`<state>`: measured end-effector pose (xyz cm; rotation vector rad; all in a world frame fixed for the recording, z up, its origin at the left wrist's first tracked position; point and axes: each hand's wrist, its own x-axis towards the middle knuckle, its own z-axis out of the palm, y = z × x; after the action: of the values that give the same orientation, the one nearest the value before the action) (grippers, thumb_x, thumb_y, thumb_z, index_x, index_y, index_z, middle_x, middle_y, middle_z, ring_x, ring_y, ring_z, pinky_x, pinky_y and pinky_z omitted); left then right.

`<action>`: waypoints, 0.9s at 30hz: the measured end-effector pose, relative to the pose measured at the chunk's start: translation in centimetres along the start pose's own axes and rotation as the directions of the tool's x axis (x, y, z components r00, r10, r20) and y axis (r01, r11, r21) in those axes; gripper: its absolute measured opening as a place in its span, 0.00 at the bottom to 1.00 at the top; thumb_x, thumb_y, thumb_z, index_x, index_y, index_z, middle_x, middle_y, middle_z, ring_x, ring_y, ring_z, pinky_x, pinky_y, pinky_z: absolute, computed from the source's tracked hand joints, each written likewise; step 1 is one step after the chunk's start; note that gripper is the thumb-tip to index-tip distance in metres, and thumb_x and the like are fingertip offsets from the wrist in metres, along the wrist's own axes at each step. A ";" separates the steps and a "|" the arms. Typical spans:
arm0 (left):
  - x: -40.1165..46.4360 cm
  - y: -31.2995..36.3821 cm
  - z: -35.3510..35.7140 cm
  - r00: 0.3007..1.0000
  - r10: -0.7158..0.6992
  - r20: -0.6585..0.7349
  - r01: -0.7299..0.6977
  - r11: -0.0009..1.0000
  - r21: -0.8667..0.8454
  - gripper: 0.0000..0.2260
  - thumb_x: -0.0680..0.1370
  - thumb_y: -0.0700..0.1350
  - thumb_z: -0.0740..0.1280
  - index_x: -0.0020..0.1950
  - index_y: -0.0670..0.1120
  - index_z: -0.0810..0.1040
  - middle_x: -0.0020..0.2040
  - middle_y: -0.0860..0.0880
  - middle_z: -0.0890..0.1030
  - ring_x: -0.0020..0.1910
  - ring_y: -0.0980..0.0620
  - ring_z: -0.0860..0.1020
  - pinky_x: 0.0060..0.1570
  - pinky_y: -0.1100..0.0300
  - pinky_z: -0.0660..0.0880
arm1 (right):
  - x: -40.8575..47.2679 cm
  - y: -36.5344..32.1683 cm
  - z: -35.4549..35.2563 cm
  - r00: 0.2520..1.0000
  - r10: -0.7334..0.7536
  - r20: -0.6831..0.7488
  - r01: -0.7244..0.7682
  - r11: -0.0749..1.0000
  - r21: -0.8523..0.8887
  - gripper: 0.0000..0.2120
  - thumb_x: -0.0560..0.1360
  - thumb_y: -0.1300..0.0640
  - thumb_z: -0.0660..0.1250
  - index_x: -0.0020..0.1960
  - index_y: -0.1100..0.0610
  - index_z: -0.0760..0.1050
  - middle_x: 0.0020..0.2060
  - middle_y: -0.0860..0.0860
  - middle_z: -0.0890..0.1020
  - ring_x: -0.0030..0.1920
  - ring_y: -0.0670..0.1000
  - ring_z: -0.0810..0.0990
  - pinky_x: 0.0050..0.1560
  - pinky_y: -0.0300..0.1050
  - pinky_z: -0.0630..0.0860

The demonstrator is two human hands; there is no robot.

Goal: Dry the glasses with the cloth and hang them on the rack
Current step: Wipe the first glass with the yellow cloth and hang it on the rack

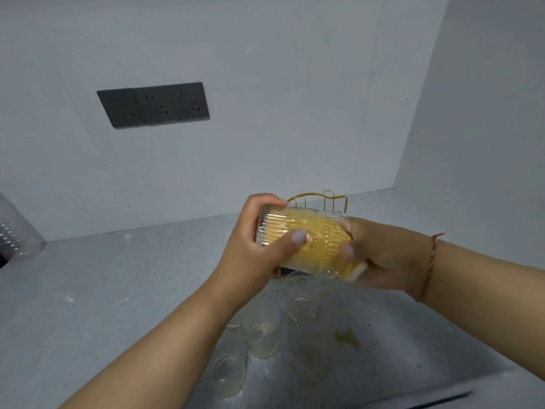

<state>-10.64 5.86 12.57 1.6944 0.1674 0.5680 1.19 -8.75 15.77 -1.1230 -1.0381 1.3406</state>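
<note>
Grey speckled counter (103, 290), ribbed glass (303, 240) lying sideways, left hand (259, 240) gripping base, mouth toward right hand (383, 258) pushing yellow cloth (348, 268) inside.

My speckled grey counter (118, 290) holds a cluster of clear glasses (265, 335), the gold wire rack (321, 199) behind, and a yellowish smear (349, 339).

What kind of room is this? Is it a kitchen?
Probably a kitchen. There is a speckled grey counter, a row of wall sockets above it, several drinking glasses set out on the counter, and a gold wire rack by the wall.
</note>
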 end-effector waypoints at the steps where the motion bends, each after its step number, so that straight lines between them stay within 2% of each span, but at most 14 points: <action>1: -0.2 0.0 0.1 0.998 0.061 0.023 -0.061 0.998 0.029 0.24 0.61 0.67 0.75 0.52 0.65 0.72 0.46 0.61 0.78 0.40 0.57 0.81 0.29 0.65 0.75 | 0.1 0.3 -0.1 1.000 -0.024 0.015 0.021 0.988 0.152 0.37 0.58 0.54 0.80 0.65 0.58 0.73 0.58 0.55 0.77 0.60 0.54 0.75 0.60 0.44 0.73; 2: -0.3 0.0 0.1 0.995 0.084 0.048 -0.086 0.995 0.046 0.25 0.60 0.67 0.75 0.53 0.64 0.72 0.45 0.63 0.78 0.40 0.59 0.81 0.29 0.66 0.75 | 0.2 0.7 -0.4 0.999 -0.041 0.006 0.039 0.974 0.222 0.40 0.59 0.55 0.80 0.68 0.60 0.70 0.61 0.58 0.74 0.63 0.58 0.73 0.63 0.49 0.71; 4: -0.2 0.0 -0.3 0.994 0.046 0.101 -0.057 0.993 0.104 0.27 0.60 0.65 0.76 0.55 0.62 0.70 0.45 0.65 0.79 0.40 0.61 0.81 0.31 0.67 0.76 | 0.4 1.1 -0.6 1.000 -0.022 -0.017 0.026 0.964 0.263 0.38 0.58 0.57 0.81 0.65 0.62 0.72 0.59 0.60 0.75 0.60 0.59 0.75 0.61 0.50 0.75; 6: 0.1 0.2 -0.9 0.987 0.025 0.159 -0.083 0.925 0.370 0.32 0.58 0.62 0.79 0.58 0.65 0.68 0.53 0.67 0.76 0.51 0.61 0.80 0.44 0.65 0.78 | 0.3 1.4 -1.2 0.998 0.018 -0.063 0.000 0.961 0.276 0.34 0.57 0.57 0.81 0.61 0.62 0.76 0.56 0.60 0.78 0.55 0.58 0.79 0.57 0.51 0.77; 7: 0.3 0.4 -1.1 0.983 0.041 0.181 -0.138 0.809 0.571 0.37 0.57 0.63 0.79 0.62 0.65 0.66 0.61 0.67 0.73 0.61 0.61 0.75 0.57 0.63 0.75 | 0.2 1.6 -1.4 0.995 0.046 -0.093 -0.021 0.967 0.253 0.33 0.56 0.56 0.82 0.59 0.62 0.78 0.54 0.60 0.80 0.53 0.57 0.80 0.56 0.50 0.77; 9: 0.8 0.6 -0.9 0.968 0.073 0.241 -0.246 0.481 0.841 0.51 0.57 0.67 0.78 0.74 0.60 0.59 0.74 0.61 0.64 0.74 0.57 0.62 0.75 0.56 0.58 | 0.3 1.8 -1.7 0.979 0.097 -0.181 -0.065 0.983 0.173 0.34 0.53 0.55 0.83 0.56 0.62 0.79 0.53 0.63 0.82 0.51 0.57 0.81 0.55 0.49 0.77; 11: 1.0 0.1 0.0 0.948 0.060 0.311 -0.316 0.251 0.915 0.51 0.61 0.66 0.76 0.77 0.54 0.57 0.74 0.55 0.67 0.74 0.53 0.64 0.77 0.51 0.47 | 0.3 2.1 -1.6 0.963 0.130 -0.236 -0.098 0.985 0.141 0.32 0.52 0.56 0.83 0.54 0.63 0.80 0.51 0.63 0.83 0.49 0.57 0.81 0.52 0.48 0.78; 12: 0.9 -0.4 0.4 0.940 0.087 0.330 -0.341 0.206 0.917 0.45 0.64 0.64 0.75 0.76 0.52 0.61 0.70 0.53 0.72 0.71 0.52 0.69 0.77 0.51 0.46 | 0.4 2.1 -1.5 0.960 0.132 -0.246 -0.101 0.986 0.136 0.31 0.53 0.57 0.82 0.54 0.63 0.79 0.47 0.61 0.84 0.47 0.56 0.83 0.48 0.47 0.80; 14: 1.0 -1.3 0.2 0.927 0.193 0.322 -0.359 0.209 0.910 0.33 0.66 0.59 0.74 0.69 0.50 0.70 0.59 0.52 0.80 0.61 0.51 0.77 0.76 0.54 0.47 | 0.2 2.0 -1.2 0.953 0.121 -0.278 -0.092 0.989 0.116 0.32 0.55 0.59 0.81 0.56 0.64 0.76 0.44 0.57 0.85 0.43 0.54 0.84 0.42 0.44 0.81; 18: 1.4 -2.0 -1.4 0.929 0.269 0.255 -0.322 0.245 0.915 0.30 0.63 0.55 0.76 0.63 0.48 0.75 0.52 0.52 0.82 0.54 0.51 0.80 0.76 0.53 0.51 | -0.8 0.6 -1.0 0.951 0.082 -0.298 -0.062 0.995 0.075 0.21 0.69 0.50 0.66 0.58 0.61 0.76 0.52 0.55 0.84 0.53 0.53 0.83 0.53 0.44 0.80; 20: 1.2 -2.1 -1.8 0.935 0.277 0.222 -0.300 0.282 0.911 0.33 0.62 0.54 0.77 0.64 0.46 0.75 0.54 0.51 0.82 0.56 0.51 0.79 0.75 0.53 0.52 | -1.4 -0.5 -1.2 0.953 0.119 -0.277 -0.122 0.993 0.007 0.30 0.73 0.39 0.55 0.60 0.61 0.76 0.56 0.56 0.82 0.58 0.54 0.81 0.60 0.45 0.76; 22: 0.9 -1.7 -1.8 0.943 0.283 0.177 -0.269 0.334 0.903 0.36 0.60 0.54 0.79 0.66 0.46 0.75 0.57 0.51 0.82 0.59 0.51 0.78 0.75 0.56 0.51 | -1.8 -1.2 -1.6 0.955 0.107 -0.278 -0.131 0.989 -0.072 0.42 0.71 0.30 0.51 0.59 0.66 0.76 0.59 0.64 0.79 0.61 0.60 0.78 0.65 0.51 0.72; 25: 0.6 -1.2 -1.1 0.954 0.284 0.096 -0.202 0.373 0.906 0.36 0.62 0.57 0.77 0.67 0.48 0.74 0.57 0.54 0.81 0.58 0.54 0.77 0.76 0.58 0.51 | -1.4 -0.8 -1.6 0.880 -0.027 -0.475 -0.032 0.993 -0.116 0.40 0.69 0.33 0.56 0.50 0.71 0.77 0.49 0.67 0.81 0.52 0.60 0.81 0.61 0.53 0.75; 27: 0.7 -1.3 -0.6 0.954 0.290 0.074 -0.172 0.331 0.928 0.34 0.61 0.58 0.76 0.65 0.48 0.75 0.52 0.53 0.82 0.53 0.53 0.79 0.75 0.55 0.57 | -0.8 0.0 -0.5 0.805 -0.108 -0.583 -0.043 0.970 -0.239 0.34 0.74 0.38 0.53 0.40 0.71 0.73 0.35 0.66 0.80 0.38 0.50 0.84 0.47 0.38 0.78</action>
<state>-10.07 6.88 11.58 2.8775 0.3825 0.8734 1.65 -9.53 15.76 -1.5721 -0.7499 0.7475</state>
